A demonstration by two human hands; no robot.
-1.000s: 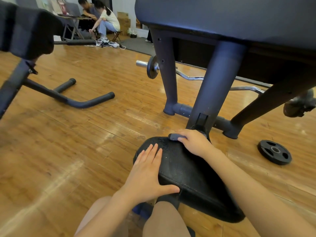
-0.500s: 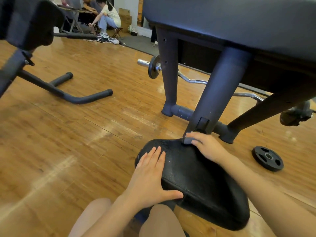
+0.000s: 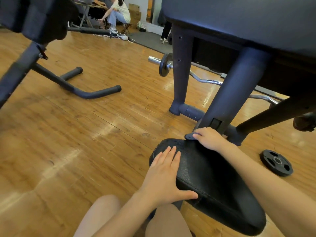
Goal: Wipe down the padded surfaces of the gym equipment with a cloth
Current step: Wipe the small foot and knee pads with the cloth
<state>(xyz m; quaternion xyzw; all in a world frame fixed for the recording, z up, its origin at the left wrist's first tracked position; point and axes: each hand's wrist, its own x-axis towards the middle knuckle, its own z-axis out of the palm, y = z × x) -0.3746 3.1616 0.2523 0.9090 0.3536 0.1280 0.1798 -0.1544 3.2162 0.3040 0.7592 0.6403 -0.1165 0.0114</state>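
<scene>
A left hand [image 3: 164,175] lies flat on the near left edge of a black padded seat [image 3: 213,182], while the right hand [image 3: 211,138] grips a small grey cloth [image 3: 190,136] at the seat's far edge; a weight plate [image 3: 276,162] lies on the wooden floor [image 3: 77,134] nearby.

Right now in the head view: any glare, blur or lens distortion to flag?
Head view: glare streaks on the wooden floor; wide-angle bending curves the upper pad and frame post; the near roller pad at top left is soft and dark; the seat pad, the cloth and both hands read sharp.
</scene>
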